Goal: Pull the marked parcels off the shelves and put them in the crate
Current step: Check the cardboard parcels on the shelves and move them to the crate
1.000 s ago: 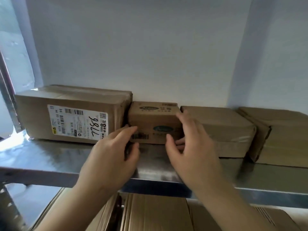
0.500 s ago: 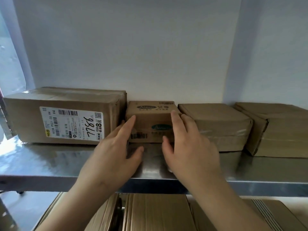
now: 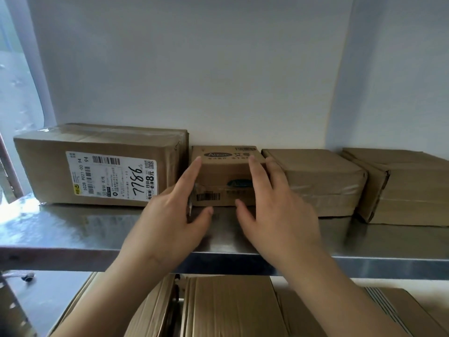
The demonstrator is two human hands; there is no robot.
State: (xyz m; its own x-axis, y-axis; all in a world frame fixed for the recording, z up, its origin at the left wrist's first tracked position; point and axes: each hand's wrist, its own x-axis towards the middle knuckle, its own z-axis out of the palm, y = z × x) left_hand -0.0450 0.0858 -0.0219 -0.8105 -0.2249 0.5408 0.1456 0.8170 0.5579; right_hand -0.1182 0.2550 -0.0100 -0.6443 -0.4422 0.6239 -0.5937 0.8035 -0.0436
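Small cardboard parcel at centre frame, standing on the steel shelf, squeezed between the large labelled box on the left and a flat taped box on the right, touching or nearly touching both. Printed oval logo on top and front face, barcode at the lower front. Left hand reaching up from lower centre, fingers straight and spread wide, index fingertip laid along the parcel's upper left edge, thumb low by the front bottom corner; bracketing the left side, no curl around it. Right hand mirroring it, fingers extended over the parcel's right front edge and top, thumb pointing in toward the lower front; likewise spread wide, no closed grip visible. Handwritten "7786" on the white label of the large box. Another brown carton at far right of the shelf. More cardboard boxes on the level below, bottom centre. White wall behind.
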